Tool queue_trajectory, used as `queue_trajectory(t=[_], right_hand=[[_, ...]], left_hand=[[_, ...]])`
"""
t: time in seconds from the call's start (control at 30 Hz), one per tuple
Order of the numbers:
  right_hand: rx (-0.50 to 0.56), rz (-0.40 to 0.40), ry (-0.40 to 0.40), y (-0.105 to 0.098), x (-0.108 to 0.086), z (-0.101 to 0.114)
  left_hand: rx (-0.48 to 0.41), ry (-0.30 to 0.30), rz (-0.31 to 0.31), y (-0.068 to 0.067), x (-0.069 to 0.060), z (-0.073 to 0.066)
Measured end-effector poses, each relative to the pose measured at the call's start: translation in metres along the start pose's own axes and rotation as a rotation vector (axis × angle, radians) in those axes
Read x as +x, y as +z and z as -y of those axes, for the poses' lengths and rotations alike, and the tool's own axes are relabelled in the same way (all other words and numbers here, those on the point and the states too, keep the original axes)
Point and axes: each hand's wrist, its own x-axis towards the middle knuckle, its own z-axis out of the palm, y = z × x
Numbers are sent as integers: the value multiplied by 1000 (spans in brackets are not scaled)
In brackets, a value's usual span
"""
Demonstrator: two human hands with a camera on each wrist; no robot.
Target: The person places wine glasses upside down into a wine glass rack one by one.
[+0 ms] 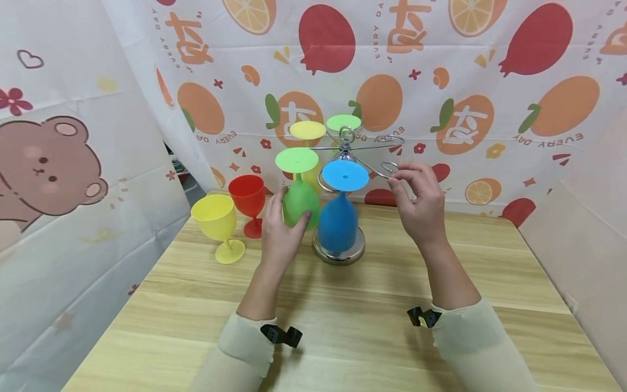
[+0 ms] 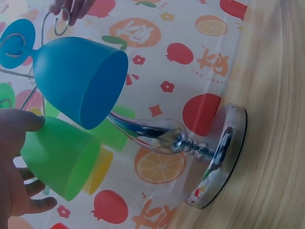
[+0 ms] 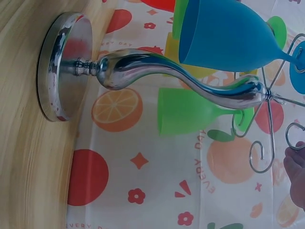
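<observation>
A metal rack (image 1: 362, 251) with curling wire arms holds goblets upside down. My left hand (image 1: 284, 234) wraps the bowl of the front-left green goblet (image 1: 297, 204), thumb on one side and fingers on the other, as the left wrist view also shows for the hand (image 2: 12, 162) and goblet (image 2: 59, 155). Beside it hangs a blue goblet (image 1: 338, 223), untouched. My right hand (image 1: 423, 204) pinches the curled end of a bare wire arm (image 1: 374, 171); its fingertips show at the edge of the right wrist view. Behind hang a yellow goblet (image 1: 307, 129) and another green one (image 1: 344, 122).
On the table (image 1: 343, 321), left of the rack, a yellow goblet (image 1: 213, 219) and a red goblet (image 1: 247, 196) stand upright. A fruit-patterned curtain (image 1: 372, 65) rises behind the table, and a bear-printed sheet (image 1: 49, 163) hangs at the left.
</observation>
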Motion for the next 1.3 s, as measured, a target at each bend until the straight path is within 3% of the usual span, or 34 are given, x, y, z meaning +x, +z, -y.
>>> queue_trajectory(t=[0.33, 1.0, 1.3], right_hand=[[-102, -17, -91, 11, 1, 4], [-156, -65, -155, 24, -8, 27], [-164, -105, -208, 32, -12, 34]], left_hand=[[-45, -11, 88, -2, 16, 10], [-97, -31, 112, 3, 22, 18], [-259, 54, 67, 0, 15, 9]])
